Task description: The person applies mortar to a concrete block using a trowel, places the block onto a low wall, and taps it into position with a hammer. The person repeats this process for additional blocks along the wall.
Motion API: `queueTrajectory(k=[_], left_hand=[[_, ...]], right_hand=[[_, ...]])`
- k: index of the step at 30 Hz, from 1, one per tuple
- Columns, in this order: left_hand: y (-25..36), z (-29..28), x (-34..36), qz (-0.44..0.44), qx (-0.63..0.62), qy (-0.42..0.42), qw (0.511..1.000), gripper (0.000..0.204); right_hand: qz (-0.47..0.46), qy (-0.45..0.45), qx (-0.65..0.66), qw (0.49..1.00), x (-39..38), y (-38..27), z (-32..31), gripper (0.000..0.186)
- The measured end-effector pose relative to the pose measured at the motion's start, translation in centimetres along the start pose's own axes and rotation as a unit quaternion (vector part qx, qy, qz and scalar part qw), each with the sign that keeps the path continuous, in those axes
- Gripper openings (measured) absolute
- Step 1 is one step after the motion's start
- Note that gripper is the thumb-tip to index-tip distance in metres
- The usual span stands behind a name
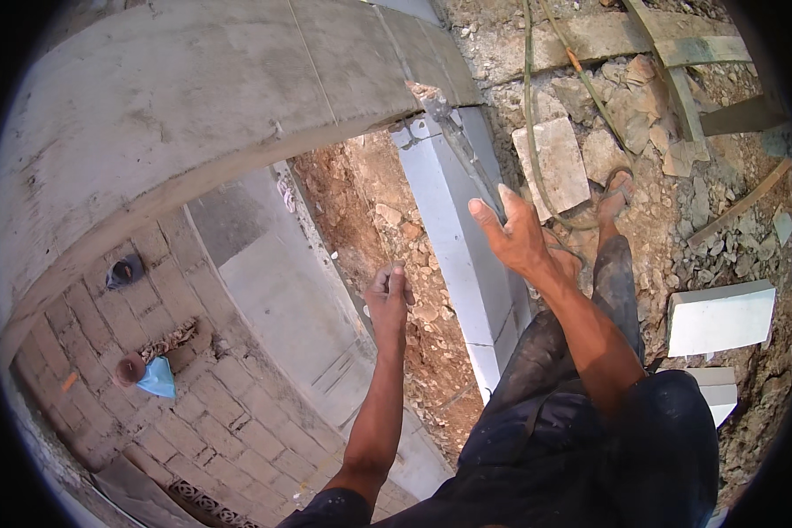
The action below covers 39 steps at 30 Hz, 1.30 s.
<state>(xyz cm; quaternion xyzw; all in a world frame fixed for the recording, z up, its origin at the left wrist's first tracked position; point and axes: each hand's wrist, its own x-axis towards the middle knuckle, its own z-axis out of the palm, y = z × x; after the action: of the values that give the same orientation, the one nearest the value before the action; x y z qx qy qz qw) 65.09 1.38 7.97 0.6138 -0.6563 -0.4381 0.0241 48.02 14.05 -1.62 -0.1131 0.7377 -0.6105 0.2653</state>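
Observation:
In my right hand [521, 242] is a long, narrow grey tool [468, 157], its far end crusted with something pale and brown. It slants forward and left over the end of a light grey block wall [453, 202], close to a concrete beam [194, 88]. Thumb and fingertip show on the near side of the tool; the rest of the grip is hidden. My left hand [390, 295] hangs above the rubble strip left of the wall, its fingers curled in and the thumb on top. Whatever it may hold is too small to make out.
Rubble and stone slabs [553, 167] lie to the right, crossed by a green hose [530, 106]. White blocks [722, 319] stand beside me at right. Below on the left are a concrete ledge [282, 273], paving [211, 422] and a person [132, 370] with a blue item.

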Motion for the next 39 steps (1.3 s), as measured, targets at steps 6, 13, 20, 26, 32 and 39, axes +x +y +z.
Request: queueTrajectory(k=[6, 13, 20, 26, 32, 39], left_hand=[[0.5, -1.1, -0.7, 0.018, 0.005, 0.0, 1.0, 0.03], [0.1, -1.7, -0.4, 0.019, -0.014, -0.032, 0.999, 0.027], [0.7, -1.5, -1.1, 0.015, -0.022, -0.018, 0.999, 0.026], [1.3, -1.7, -0.2, 0.016, -0.012, -0.046, 0.999, 0.025], [-0.5, -2.4, -0.7, 0.015, -0.044, -0.024, 0.999, 0.027], [1.2, -1.3, -0.5, 0.001, -0.025, -0.041, 0.999, 0.024]], right_hand=[[-0.081, 0.139, 0.482, 0.861, 7.0, -9.7, -0.1, 0.07], [0.184, -0.049, 0.195, 0.962, 6.6, -3.1, 11.9, 0.068], [0.037, 0.101, 0.453, 0.885, 6.3, -10.0, 3.8, 0.065], [0.23, -0.089, 0.178, 0.953, 5.4, -1.4, 11.9, 0.069], [0.039, 0.085, 0.453, 0.887, 7.7, -9.4, 3.7, 0.063], [0.136, -0.007, 0.142, 0.98, 6.5, -2.0, 12.7, 0.062]])
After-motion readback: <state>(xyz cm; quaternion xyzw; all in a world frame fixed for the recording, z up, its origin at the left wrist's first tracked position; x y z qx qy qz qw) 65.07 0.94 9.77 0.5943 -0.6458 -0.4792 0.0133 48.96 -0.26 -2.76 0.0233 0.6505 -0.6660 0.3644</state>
